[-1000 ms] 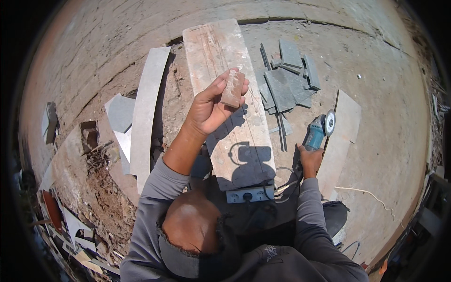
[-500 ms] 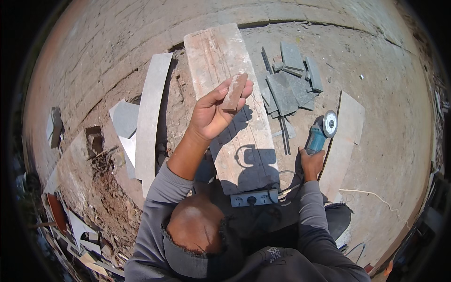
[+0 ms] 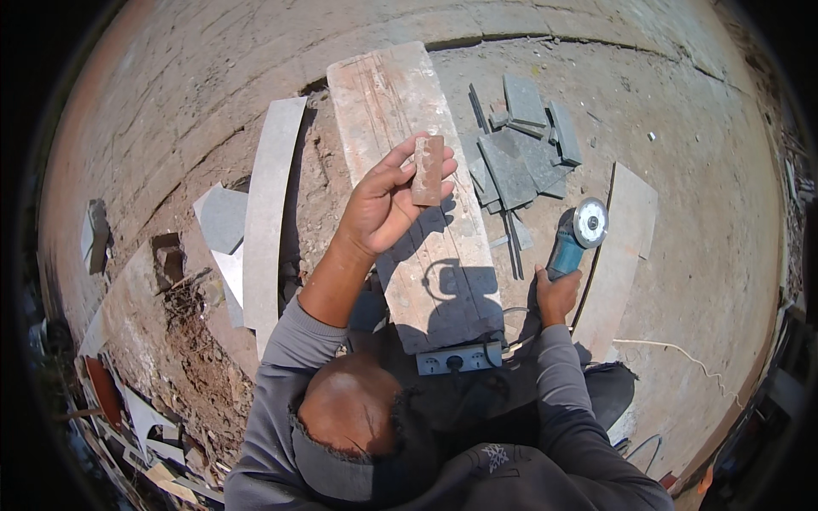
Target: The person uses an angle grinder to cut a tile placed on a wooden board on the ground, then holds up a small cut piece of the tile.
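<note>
Nearest the lens, a capped head and grey sleeves fill the lower frame. Just beyond, a white power strip point(image 3: 457, 359) lies at the near end of a long stone slab point(image 3: 409, 187) that runs away from me across the dusty ground. The right hand point(image 3: 555, 295) is clenched around the handle of a blue angle grinder point(image 3: 573, 243), its disc facing up, resting beside the slab's right edge and next to a pale flat panel point(image 3: 620, 247). The left hand point(image 3: 383, 204) is raised above the slab, fingers grasping a small rectangular reddish-brown stone piece point(image 3: 428, 170) held upright; its shadow falls on the slab below. To the left of the slab lies a long curved pale strip point(image 3: 266, 217), with grey offcuts point(image 3: 223, 217) just beside it. Farther out on the right sits a pile of grey stone tiles point(image 3: 521, 145), several overlapping. I see a thin pale cord point(image 3: 682, 356) trailing on the ground at right.
</note>
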The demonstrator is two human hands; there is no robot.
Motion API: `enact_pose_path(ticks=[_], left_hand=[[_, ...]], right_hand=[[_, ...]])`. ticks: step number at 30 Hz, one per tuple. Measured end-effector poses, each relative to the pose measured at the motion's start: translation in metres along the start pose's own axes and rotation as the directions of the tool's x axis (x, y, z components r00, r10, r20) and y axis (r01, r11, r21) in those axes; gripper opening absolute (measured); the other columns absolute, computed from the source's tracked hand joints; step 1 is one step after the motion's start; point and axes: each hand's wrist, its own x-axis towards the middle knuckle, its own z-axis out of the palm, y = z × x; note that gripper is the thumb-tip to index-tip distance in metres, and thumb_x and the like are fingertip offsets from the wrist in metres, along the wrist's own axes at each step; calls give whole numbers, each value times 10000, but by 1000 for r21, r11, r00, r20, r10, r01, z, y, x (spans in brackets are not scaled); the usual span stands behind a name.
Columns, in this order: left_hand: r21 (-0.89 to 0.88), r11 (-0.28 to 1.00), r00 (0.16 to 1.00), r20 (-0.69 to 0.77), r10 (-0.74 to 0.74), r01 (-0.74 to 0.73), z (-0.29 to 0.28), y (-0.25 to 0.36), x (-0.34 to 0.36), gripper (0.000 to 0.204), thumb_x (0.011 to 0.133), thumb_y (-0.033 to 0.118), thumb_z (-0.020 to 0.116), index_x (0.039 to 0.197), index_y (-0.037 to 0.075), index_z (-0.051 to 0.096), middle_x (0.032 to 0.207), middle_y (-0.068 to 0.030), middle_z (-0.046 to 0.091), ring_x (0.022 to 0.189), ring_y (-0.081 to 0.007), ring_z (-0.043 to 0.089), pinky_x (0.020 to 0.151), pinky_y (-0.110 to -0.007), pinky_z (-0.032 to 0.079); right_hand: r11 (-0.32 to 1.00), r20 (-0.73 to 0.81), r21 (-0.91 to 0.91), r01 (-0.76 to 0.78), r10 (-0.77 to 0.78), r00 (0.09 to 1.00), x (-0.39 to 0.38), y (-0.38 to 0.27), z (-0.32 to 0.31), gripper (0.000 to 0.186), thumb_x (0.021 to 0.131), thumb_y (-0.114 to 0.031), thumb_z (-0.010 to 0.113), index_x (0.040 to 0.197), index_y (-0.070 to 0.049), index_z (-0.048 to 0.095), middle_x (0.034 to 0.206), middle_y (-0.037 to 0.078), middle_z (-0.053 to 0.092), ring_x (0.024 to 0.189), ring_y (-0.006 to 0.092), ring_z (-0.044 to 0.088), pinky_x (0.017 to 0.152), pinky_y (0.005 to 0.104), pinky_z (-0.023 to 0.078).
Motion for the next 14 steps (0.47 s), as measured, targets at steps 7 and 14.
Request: enact_pose_path(ticks=[7,14], left_hand=[[-67,997,999,-8,-41,40,-15,-4,5,521,988,58,487,1480,-33,339,1386,-247,516,1205,-282,585,969,-397,529],[-132,986,991,99,-91,104,-27,-8,9,521,983,99,541,1461,-24,374,1304,-194,581,1074,-215,613,853,-329,541]], right_hand=[[1000,-27,0,9,-9,1000,-5,-3,0,770,741,-425,841,1203,46,443,1151,296,595,1060,478,605,895,536,489],[1000,40,27,2,-3,999,-4,-5,-6,834,753,-392,835,1295,67,397,1215,306,557,1111,496,573,937,540,474]])
